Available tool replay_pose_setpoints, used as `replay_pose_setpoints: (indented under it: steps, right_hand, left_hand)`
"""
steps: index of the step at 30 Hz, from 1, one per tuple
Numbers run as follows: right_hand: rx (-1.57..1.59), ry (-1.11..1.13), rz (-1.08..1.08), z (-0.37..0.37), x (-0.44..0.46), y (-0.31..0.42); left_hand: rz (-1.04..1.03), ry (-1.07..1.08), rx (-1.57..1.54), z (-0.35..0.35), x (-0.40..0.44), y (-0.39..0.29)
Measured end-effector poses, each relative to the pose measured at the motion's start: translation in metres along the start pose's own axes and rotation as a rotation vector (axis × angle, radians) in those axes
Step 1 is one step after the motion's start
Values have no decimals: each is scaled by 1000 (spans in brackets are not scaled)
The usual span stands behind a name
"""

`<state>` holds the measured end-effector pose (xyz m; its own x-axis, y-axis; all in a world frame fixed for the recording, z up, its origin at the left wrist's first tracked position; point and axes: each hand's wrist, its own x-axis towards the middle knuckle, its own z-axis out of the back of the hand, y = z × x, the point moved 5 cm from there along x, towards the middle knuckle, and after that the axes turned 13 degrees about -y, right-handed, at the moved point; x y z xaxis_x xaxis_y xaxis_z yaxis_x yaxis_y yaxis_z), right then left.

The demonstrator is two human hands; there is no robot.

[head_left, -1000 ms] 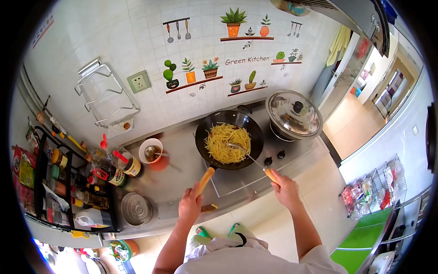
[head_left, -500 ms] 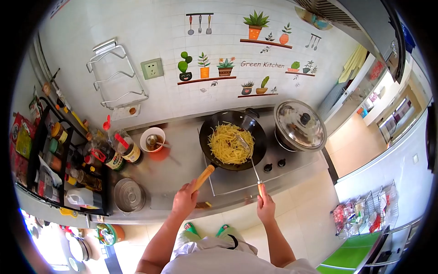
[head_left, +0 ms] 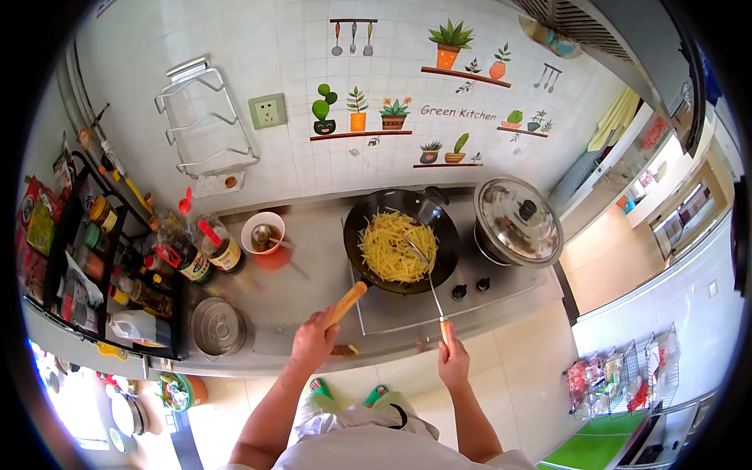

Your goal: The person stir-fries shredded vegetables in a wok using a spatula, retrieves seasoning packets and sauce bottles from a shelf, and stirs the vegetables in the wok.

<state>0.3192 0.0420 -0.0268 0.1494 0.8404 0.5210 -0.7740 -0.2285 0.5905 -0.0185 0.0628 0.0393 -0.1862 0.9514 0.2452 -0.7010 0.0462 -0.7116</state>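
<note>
A black wok (head_left: 440, 274) sits on the stove, holding a heap of pale yellow strips (head_left: 395, 244) that look like shredded potato. My left hand (head_left: 315, 342) is closed around the wok's wooden handle (head_left: 348, 302). In my right hand (head_left: 453, 362) is the wooden grip of a metal spatula (head_left: 436, 296). Its shaft reaches over the near rim, and its blade is partly buried among the strips at the right side of the heap.
Right of the wok stands a lidded steel pot (head_left: 518, 223), with stove knobs (head_left: 471, 289) in front. Leftward are a bowl with a spoon (head_left: 265, 233), sauce bottles (head_left: 221, 249), a round metal container (head_left: 218, 328) and a black spice rack (head_left: 72, 258).
The spatula blade has shifted slightly lower and its shaft stands a little differently in the wok. My left hand keeps its hold on the handle. The whole view has tilted slightly.
</note>
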Motion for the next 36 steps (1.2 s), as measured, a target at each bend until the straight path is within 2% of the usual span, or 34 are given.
replay_pose_setpoints:
  steps: [5,11,14,17,20,21,23,25,27,29,33,35,36]
  right_hand:
    - [53,-51,29,4,6,1]
    - [105,1,-92,4,21,7]
    - [2,-43,-54,3,35,17]
    - [-67,-73,-52,-10,38,25]
    - [-3,68,-103,-25,36,45]
    - [59,86,-140,-24,33,56]
    - [209,-48,-133,-20,22,71]
    - [165,-179,-174,5,7,87]
    - [109,-308,-209,35,-18,91]
    - [157,-275,-295,52,-60,92]
    - [-1,-458,-510,107,-158,121]
    - [-28,-411,-648,126,-209,135]
    - [-49,-453,-655,140,-229,146]
  left_hand:
    - [11,-29,1,-1,0,-1]
    - [52,-38,-7,1,1,-4]
    - [62,-51,-54,-2,0,-1]
    - [-7,-56,22,-2,-3,-1]
    - [-48,-99,42,0,-2,4]
    - [-106,-54,23,-2,-1,4]
    - [-121,-6,-25,-4,1,12]
    - [-121,41,-9,-9,3,26]
    - [-356,-228,124,-7,-2,23]
    - [-579,-354,117,15,-8,-11]
    - [-605,-43,-146,-3,-35,-18]
    - [-609,59,-320,-23,-68,-37]
    - [-541,206,-415,-32,-92,-57]
